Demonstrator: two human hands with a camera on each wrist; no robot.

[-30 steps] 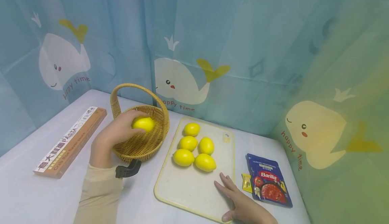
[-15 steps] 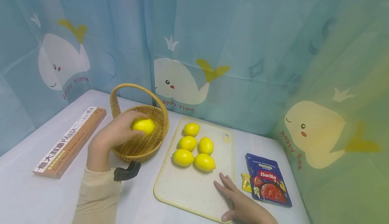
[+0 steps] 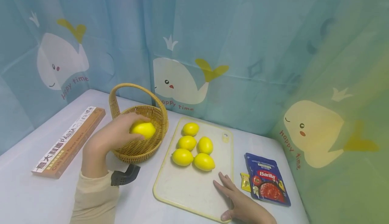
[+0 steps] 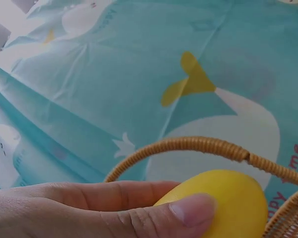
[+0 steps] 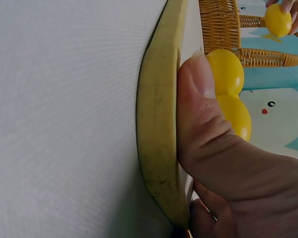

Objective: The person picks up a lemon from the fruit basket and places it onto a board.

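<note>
My left hand [image 3: 120, 132] holds a yellow lemon [image 3: 144, 130] between thumb and fingers, over the wicker basket [image 3: 138, 157]. In the left wrist view the thumb lies across the near side of the lemon [image 4: 238, 203], with the basket's arched handle [image 4: 188, 144] behind it. My right hand [image 3: 240, 198] rests with spread fingers on the lower right of the white cutting board [image 3: 185, 193], which has a yellow rim. The right wrist view shows its thumb [image 5: 198, 109] on the board beside the rim [image 5: 159, 114]. Several more lemons [image 3: 186, 143] lie grouped on the board's upper half.
A long pasta box [image 3: 70, 141] lies left of the basket. On the right are a blue Barilla sauce pouch [image 3: 267, 180] and a small yellow packet [image 3: 245, 182] beside it. A blue curtain [image 3: 243, 31] with whale prints hangs behind the white table [image 3: 136, 203].
My left hand and its lemon have moved slightly down over the basket, and the wrist has shifted a little left. The right hand stays in place on the board.
</note>
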